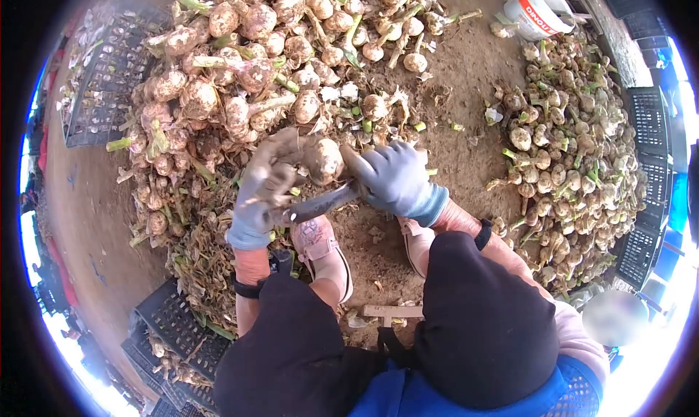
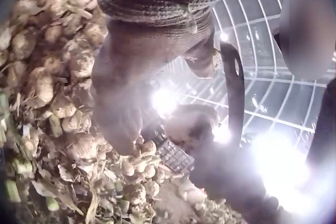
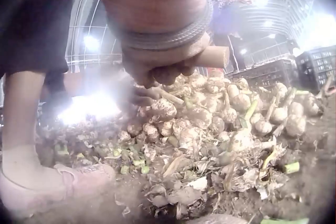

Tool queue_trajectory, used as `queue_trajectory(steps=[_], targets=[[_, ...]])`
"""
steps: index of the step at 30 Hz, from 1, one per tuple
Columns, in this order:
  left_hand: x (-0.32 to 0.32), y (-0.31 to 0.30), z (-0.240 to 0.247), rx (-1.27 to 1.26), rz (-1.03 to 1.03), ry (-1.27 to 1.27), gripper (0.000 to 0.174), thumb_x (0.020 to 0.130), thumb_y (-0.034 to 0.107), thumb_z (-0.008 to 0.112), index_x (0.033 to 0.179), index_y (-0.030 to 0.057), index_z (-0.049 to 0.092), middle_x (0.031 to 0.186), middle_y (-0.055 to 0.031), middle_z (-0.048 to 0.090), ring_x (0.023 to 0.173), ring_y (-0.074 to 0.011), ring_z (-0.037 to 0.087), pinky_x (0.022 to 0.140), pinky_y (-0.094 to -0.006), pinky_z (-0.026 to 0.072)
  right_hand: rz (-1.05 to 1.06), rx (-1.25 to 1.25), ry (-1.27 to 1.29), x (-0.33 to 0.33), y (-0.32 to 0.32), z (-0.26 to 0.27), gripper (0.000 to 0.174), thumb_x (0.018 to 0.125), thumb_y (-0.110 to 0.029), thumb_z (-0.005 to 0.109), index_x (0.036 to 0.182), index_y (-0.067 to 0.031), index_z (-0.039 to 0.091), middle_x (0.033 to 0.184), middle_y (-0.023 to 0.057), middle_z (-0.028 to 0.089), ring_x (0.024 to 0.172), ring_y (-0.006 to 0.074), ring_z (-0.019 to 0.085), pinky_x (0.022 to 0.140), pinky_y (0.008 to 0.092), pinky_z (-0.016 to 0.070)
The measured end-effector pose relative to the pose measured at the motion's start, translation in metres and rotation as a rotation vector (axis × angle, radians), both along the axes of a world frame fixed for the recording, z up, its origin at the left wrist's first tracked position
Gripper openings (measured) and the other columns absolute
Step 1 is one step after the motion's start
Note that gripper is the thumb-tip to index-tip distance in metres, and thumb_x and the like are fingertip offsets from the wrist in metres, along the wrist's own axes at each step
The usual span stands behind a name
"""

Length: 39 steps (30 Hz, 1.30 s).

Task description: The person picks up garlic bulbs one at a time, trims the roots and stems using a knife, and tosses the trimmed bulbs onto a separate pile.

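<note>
A soil-marked garlic bulb [image 1: 322, 161] is held at the fingers of the gloved left hand [image 1: 263, 187], above the ground between the heap and the shoes. The gloved right hand [image 1: 399, 180] grips a knife by its wooden handle [image 3: 214, 57]; the dark blade [image 1: 317, 204] points left, just below the bulb. In the left wrist view the bulb [image 2: 190, 124] appears between the left hand [image 2: 139, 66] and the blurred right hand [image 2: 226, 176], with the curved blade [image 2: 234, 90] beside it. The right hand [image 3: 163, 61] curls round the handle in the right wrist view.
A large heap of garlic with stems [image 1: 240, 89] lies ahead and left, a heap of trimmed bulbs [image 1: 561, 162] at right. Black crates [image 1: 109, 82] stand around the edges, a white bucket [image 1: 537, 10] at back right. Pink shoes [image 1: 315, 241] are below the hands.
</note>
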<state>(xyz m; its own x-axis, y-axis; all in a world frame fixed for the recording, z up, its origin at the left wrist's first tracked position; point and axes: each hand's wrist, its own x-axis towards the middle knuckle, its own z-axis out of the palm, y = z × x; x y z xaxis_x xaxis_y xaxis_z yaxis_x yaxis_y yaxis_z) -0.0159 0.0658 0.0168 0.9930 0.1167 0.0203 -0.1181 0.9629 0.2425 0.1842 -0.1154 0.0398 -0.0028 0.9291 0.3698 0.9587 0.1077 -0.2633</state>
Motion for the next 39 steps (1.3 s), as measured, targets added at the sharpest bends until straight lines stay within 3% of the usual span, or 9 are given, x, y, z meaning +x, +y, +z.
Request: queue_trajectory(steps=[2, 6, 14, 22, 23, 27, 30, 32, 39], targets=[[0.021, -0.027, 0.031, 1.004, 0.201, 0.599, 0.042, 0.097, 0.015, 0.038, 0.136, 0.0000, 0.031, 0.130, -0.0118, 0.045, 0.080, -0.0106, 0.060, 0.060, -0.0188, 0.0494, 0.091, -0.004, -0.056, -0.001, -0.001, -0.004, 0.059, 0.064, -0.025, 0.063, 0.118, -0.0040, 0.053, 0.066, -0.0004, 0.048, 0.058, 0.0172, 0.052, 0.050, 0.0322, 0.0386], [0.030, -0.038, 0.039, 1.163, 0.114, 0.589, 0.052, 0.084, -0.002, 0.051, 0.133, 0.0007, 0.038, 0.126, -0.0083, 0.049, 0.078, -0.0054, 0.055, 0.064, -0.0162, 0.0469, 0.123, 0.013, -0.032, -0.001, -0.003, -0.002, 0.061, 0.061, -0.024, 0.064, 0.118, -0.0049, 0.053, 0.066, -0.0002, 0.048, 0.058, 0.0176, 0.051, 0.051, 0.0324, 0.0382], [0.029, -0.040, 0.044, 1.244, 0.263, 0.659, 0.052, 0.069, 0.006, 0.073, 0.115, -0.0024, 0.051, 0.112, -0.0080, 0.055, 0.097, -0.0138, 0.055, 0.087, -0.0282, 0.0459, 0.065, -0.043, 0.128, -0.003, -0.004, -0.001, 0.045, 0.068, -0.021, 0.063, 0.110, -0.0056, 0.054, 0.069, 0.0025, 0.053, 0.062, 0.0200, 0.057, 0.053, 0.0339, 0.0440], [0.028, -0.052, 0.026, 1.321, 0.285, 0.729, 0.028, 0.075, 0.003, 0.065, 0.099, 0.0016, 0.050, 0.091, -0.0051, 0.057, 0.080, -0.0118, 0.058, 0.073, -0.0224, 0.0492, -0.001, -0.134, 0.447, -0.006, -0.010, -0.019, 0.053, 0.059, -0.019, 0.072, 0.108, -0.0084, 0.055, 0.083, 0.0089, 0.062, 0.075, 0.0286, 0.061, 0.062, 0.0379, 0.0479], [0.037, -0.058, 0.037, 0.470, 0.376, 0.773, 0.016, 0.080, 0.000, 0.059, 0.094, 0.0008, 0.052, 0.085, -0.0045, 0.057, 0.075, -0.0107, 0.057, 0.069, -0.0212, 0.0487, -0.003, -0.127, 0.555, -0.007, -0.010, -0.020, 0.053, 0.058, -0.017, 0.073, 0.107, -0.0080, 0.056, 0.085, 0.0102, 0.063, 0.075, 0.0303, 0.061, 0.063, 0.0373, 0.0487], [0.017, -0.028, 0.002, 1.176, 0.852, 0.842, 0.028, 0.091, 0.015, 0.050, 0.116, 0.0012, 0.050, 0.088, -0.0054, 0.058, 0.060, -0.0084, 0.053, 0.047, -0.0193, 0.0446, -0.247, -0.248, 1.213, -0.011, -0.007, -0.011, 0.038, 0.072, -0.011, 0.070, 0.107, -0.0006, 0.060, 0.083, 0.0092, 0.065, 0.071, 0.0154, 0.061, 0.066, 0.0289, 0.0491], [0.027, -0.041, 0.025, 0.324, 0.417, 1.086, 0.039, 0.094, 0.024, 0.046, 0.126, 0.0026, 0.043, 0.089, -0.0072, 0.059, 0.057, -0.0078, 0.052, 0.042, -0.0198, 0.0424, -0.372, -0.307, 1.338, -0.004, 0.001, -0.007, 0.033, 0.076, -0.009, 0.068, 0.107, -0.0002, 0.060, 0.082, 0.0031, 0.065, 0.069, 0.0095, 0.056, 0.065, 0.0262, 0.0483], [0.046, -0.052, 0.022, 0.933, 0.191, 0.801, 0.047, 0.091, 0.030, 0.052, 0.127, 0.0021, 0.042, 0.094, -0.0111, 0.060, 0.062, -0.0104, 0.056, 0.052, -0.0215, 0.0491, -0.184, -0.282, 1.462, -0.015, 0.001, -0.008, 0.035, 0.076, -0.013, 0.069, 0.108, -0.0012, 0.060, 0.082, 0.0032, 0.065, 0.068, 0.0103, 0.056, 0.064, 0.0256, 0.0472], [0.033, -0.081, -0.019, 1.138, 0.606, 0.539, 0.054, 0.072, 0.013, 0.072, 0.117, -0.0017, 0.045, 0.105, -0.0104, 0.057, 0.095, -0.0156, 0.058, 0.078, -0.0262, 0.0516, 0.050, -0.430, 0.651, -0.006, -0.011, 0.019, 0.026, 0.074, -0.022, 0.065, 0.092, -0.0058, 0.057, 0.072, 0.0151, 0.059, 0.067, 0.0307, 0.061, 0.063, 0.0391, 0.0490]])
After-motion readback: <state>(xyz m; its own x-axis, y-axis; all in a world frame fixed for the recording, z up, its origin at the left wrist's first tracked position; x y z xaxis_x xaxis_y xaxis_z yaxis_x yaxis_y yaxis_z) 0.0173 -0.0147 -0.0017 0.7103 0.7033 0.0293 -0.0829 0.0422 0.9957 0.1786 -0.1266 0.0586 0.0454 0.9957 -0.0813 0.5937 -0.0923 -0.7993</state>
